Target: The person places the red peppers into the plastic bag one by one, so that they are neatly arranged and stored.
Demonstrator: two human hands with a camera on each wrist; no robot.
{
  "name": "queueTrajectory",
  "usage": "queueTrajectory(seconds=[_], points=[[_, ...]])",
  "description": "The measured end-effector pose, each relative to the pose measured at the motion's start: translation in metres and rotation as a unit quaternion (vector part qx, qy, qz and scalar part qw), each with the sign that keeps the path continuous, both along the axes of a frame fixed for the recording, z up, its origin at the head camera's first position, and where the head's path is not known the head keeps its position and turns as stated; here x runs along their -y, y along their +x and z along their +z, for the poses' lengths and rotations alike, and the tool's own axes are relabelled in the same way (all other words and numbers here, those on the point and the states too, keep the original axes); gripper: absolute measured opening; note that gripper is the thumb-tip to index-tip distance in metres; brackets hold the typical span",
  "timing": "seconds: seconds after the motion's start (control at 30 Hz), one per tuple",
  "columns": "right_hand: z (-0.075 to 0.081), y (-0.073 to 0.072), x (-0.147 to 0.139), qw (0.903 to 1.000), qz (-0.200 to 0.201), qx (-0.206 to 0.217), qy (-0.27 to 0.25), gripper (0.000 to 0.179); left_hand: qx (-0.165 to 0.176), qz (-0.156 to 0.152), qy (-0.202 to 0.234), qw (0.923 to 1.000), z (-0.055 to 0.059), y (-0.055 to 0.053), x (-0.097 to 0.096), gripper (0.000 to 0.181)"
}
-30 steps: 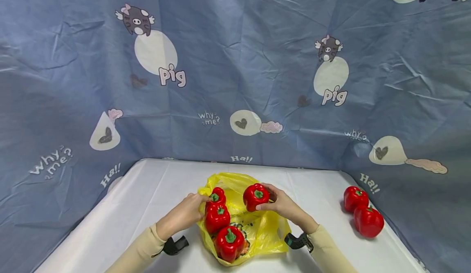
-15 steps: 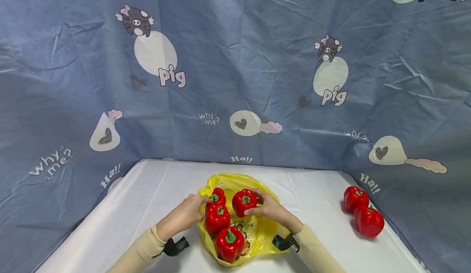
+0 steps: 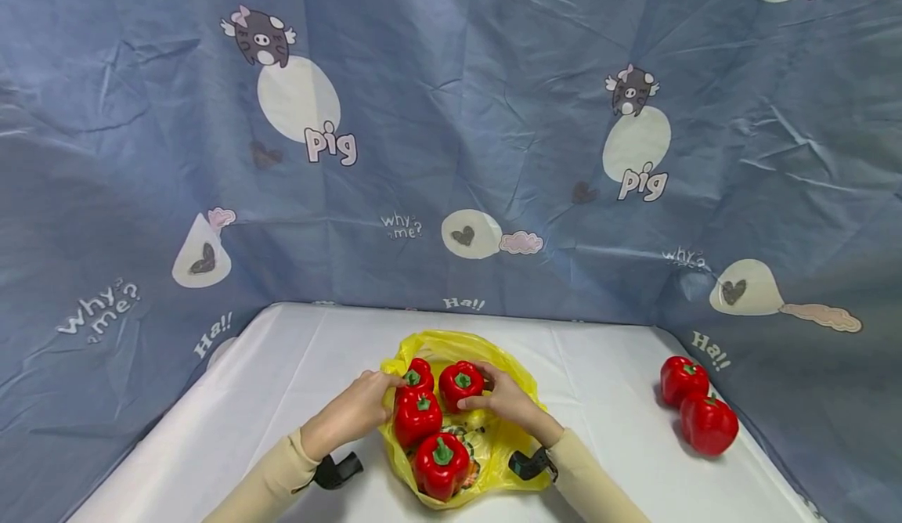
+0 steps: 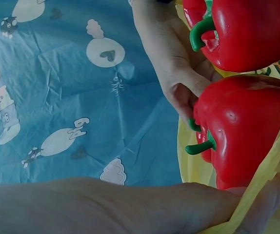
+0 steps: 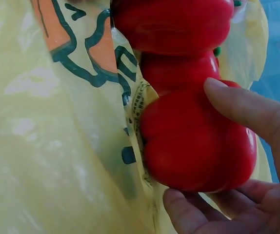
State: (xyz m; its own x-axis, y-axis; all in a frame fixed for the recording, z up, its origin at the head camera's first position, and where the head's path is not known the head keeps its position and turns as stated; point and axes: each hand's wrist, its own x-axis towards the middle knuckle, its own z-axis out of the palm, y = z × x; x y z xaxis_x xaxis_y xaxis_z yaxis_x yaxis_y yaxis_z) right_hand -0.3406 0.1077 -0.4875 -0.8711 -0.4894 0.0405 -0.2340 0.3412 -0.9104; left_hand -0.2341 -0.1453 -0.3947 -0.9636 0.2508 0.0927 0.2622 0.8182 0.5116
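Observation:
A yellow plastic bag (image 3: pixel 496 454) lies spread open at the middle of the table in the head view. My left hand (image 3: pixel 361 404) grips its left rim, the yellow film running between thumb and fingers in the left wrist view. Inside, along that side, sit three red bell peppers (image 3: pixel 417 420) with green stems. My right hand (image 3: pixel 513 399) holds another red bell pepper (image 3: pixel 454 388) over the bag's far part, close beside the rearmost one. In the right wrist view, thumb and fingertips clasp this pepper (image 5: pixel 198 141) from opposite sides, near the bag's printed film.
Two more red bell peppers (image 3: pixel 708 425) stand together near the right edge of the white table (image 3: pixel 606 382). A blue curtain (image 3: pixel 423 131) with pig prints rises behind and around the table. Both wrists wear dark straps (image 3: pixel 337 472).
My right hand has carried its bell pepper leftward, nearer to the peppers along the left of the bag. The left hand has stayed at the rim.

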Motion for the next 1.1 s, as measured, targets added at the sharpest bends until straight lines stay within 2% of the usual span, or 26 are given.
queueTrajectory(seconds=[0.17, 0.37, 0.63, 0.83, 1.1], points=[[-0.004, -0.002, 0.003, 0.9996, -0.020, 0.003, -0.018, 0.076, -0.003, 0.000, -0.005, 1.0000, -0.002, -0.001, -0.001, 0.044], [-0.006, -0.001, 0.005, 0.9991, -0.024, -0.007, -0.035, 0.075, -0.002, -0.003, 0.005, 1.0000, -0.002, -0.001, -0.001, 0.045], [-0.010, -0.001, 0.006, 0.9988, -0.013, -0.018, -0.043, 0.057, 0.009, 0.001, 0.009, 0.9999, -0.003, -0.001, -0.001, 0.046], [-0.015, -0.006, 0.010, 0.9979, -0.028, -0.038, -0.045, 0.047, 0.013, 0.004, 0.008, 0.9999, -0.003, 0.000, -0.002, 0.046], [-0.021, -0.008, 0.014, 0.9973, -0.037, -0.054, -0.035, 0.048, 0.011, 0.006, 0.008, 0.9999, -0.002, 0.001, -0.002, 0.044]])
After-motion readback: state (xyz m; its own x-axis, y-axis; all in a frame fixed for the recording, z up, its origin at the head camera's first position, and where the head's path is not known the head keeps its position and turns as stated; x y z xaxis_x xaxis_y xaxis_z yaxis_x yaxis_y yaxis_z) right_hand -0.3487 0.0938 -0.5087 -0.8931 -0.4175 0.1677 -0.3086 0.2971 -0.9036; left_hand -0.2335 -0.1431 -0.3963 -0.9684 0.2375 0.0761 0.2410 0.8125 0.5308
